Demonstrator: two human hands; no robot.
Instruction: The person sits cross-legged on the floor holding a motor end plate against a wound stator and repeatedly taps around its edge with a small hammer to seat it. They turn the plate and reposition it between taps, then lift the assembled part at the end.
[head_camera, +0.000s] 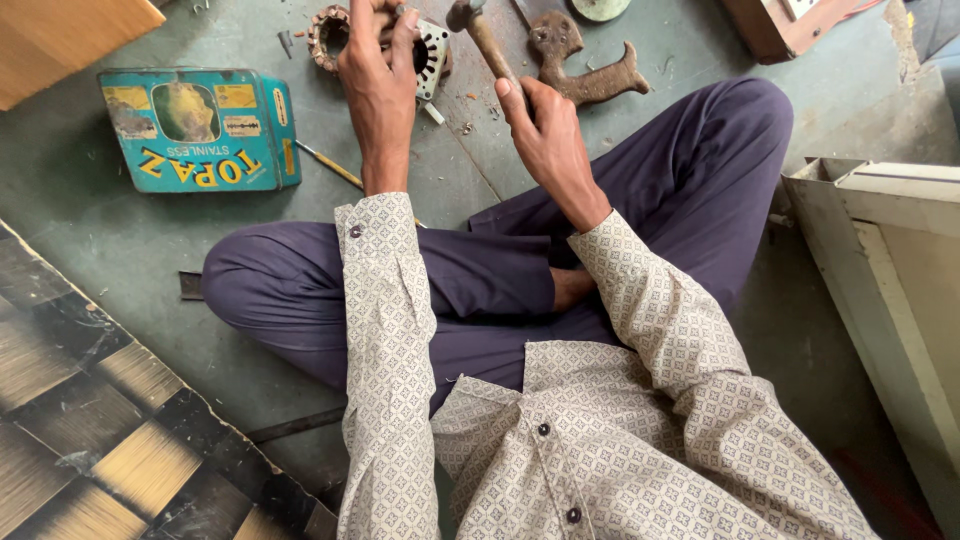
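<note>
The round metal part (425, 50) is gripped by the left hand (378, 75), the hammer (480, 35) clenched in the right hand (545, 130); light, square blows are advised.

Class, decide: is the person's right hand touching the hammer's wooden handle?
Touching. The head view shows the right hand wrapped round the hammer handle, fingers closed on the wood.

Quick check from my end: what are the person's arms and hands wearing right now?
Both arms are in long cream shirt sleeves with a small grey-blue diamond print and dark buttons. The left sleeve has its cuff open, with one button showing near the wrist; the right sleeve is the same cloth. The left hand and right hand are bare: no gloves, rings or watch visible.
</note>
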